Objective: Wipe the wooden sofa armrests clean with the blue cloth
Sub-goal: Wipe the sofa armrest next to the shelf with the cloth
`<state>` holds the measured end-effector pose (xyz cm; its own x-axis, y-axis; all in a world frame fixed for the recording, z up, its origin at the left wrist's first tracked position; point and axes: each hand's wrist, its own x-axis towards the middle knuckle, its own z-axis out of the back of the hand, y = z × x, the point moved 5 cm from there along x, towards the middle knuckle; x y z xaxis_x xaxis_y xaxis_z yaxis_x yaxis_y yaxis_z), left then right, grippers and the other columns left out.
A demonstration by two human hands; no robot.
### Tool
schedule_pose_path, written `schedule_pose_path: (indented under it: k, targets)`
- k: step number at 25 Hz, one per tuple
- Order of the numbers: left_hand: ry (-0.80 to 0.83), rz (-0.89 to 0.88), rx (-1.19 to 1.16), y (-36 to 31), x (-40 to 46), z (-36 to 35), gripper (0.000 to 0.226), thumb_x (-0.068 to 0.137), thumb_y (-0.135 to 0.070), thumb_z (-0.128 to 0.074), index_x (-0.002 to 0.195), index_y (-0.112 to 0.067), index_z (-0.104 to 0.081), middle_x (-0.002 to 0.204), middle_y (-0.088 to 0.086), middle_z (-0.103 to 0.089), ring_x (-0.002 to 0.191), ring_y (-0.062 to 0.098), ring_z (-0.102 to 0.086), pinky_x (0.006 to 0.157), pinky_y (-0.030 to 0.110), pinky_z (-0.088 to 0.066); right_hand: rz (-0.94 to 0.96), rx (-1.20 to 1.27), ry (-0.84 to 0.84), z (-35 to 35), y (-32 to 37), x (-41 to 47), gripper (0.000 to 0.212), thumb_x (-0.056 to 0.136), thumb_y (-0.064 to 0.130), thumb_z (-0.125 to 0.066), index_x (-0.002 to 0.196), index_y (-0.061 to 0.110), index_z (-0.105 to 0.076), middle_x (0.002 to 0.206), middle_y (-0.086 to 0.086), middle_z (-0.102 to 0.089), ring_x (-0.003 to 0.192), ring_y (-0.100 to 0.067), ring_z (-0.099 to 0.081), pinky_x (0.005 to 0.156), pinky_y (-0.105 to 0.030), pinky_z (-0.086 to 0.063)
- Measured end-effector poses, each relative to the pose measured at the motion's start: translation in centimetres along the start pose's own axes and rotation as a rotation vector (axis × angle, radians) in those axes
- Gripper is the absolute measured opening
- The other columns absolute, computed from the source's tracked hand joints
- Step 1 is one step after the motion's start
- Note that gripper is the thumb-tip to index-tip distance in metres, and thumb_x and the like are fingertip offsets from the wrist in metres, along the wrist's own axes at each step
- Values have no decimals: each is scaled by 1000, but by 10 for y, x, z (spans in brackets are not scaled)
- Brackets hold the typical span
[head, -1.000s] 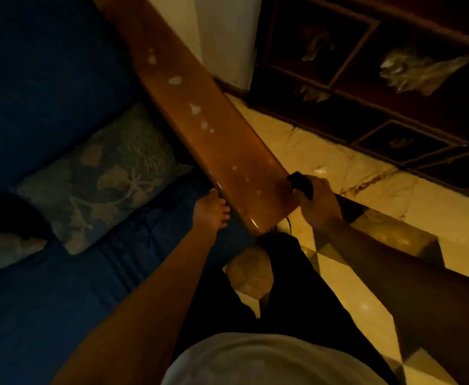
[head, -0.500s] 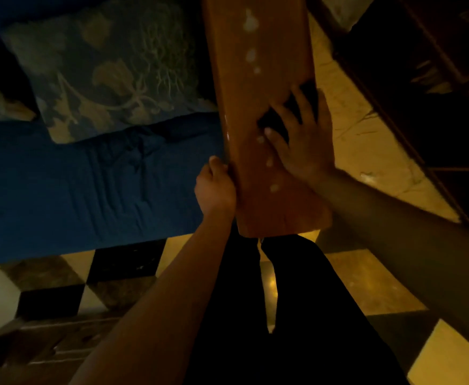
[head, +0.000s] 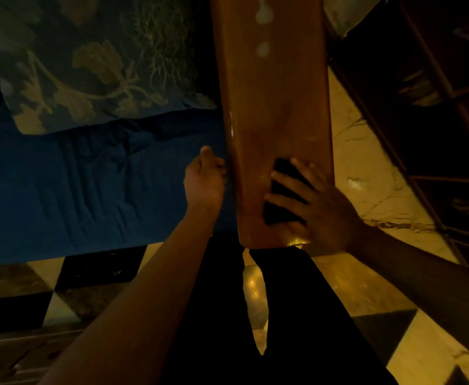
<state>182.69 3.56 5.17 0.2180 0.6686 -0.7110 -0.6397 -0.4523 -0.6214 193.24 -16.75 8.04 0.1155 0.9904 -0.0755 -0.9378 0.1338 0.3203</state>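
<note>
The wooden armrest [head: 275,112] runs from the top of the head view down to its near end in front of me. Pale spots mark its far part. My right hand [head: 315,208] lies flat on the near end, fingers spread over a dark cloth [head: 279,202] pressed against the wood. In this dim light the cloth looks almost black. My left hand [head: 204,182] is curled at the armrest's left edge, beside the sofa seat; whether it grips the edge I cannot tell.
A blue sofa seat [head: 88,184] lies to the left, with a patterned cushion [head: 88,59] on it. Dark wooden furniture [head: 433,107] stands at the right. Below is a chequered tile floor [head: 372,287], and my dark-trousered legs [head: 255,315] stand close to the armrest's end.
My right hand has slid the cloth along the armrest towards me, from the spotted middle to the near end. The left hand stays at the left edge. The view tilted further down.
</note>
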Motion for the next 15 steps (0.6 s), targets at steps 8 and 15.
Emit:
schedule_pose_path:
  k: [8, 15]
  targets:
    - [-128, -15, -7, -3, 5, 19, 47, 107, -42, -36, 79, -17, -64, 85, 6, -72, 79, 20, -68, 74, 42, -54, -163, -59, -26, -30, 57, 121, 53, 88, 39, -52, 138, 23, -61, 151, -7, -52, 151, -41, -27, 124, -58, -15]
    - [91, 64, 71, 12, -17, -14, 40, 106, -44, -37, 87, -19, -62, 98, 10, -71, 91, 24, -68, 83, 44, -53, -127, 38, -47, -35, 57, -36, 51, 91, 41, -63, 139, 24, -56, 159, -11, -43, 154, -42, -18, 125, -56, -15]
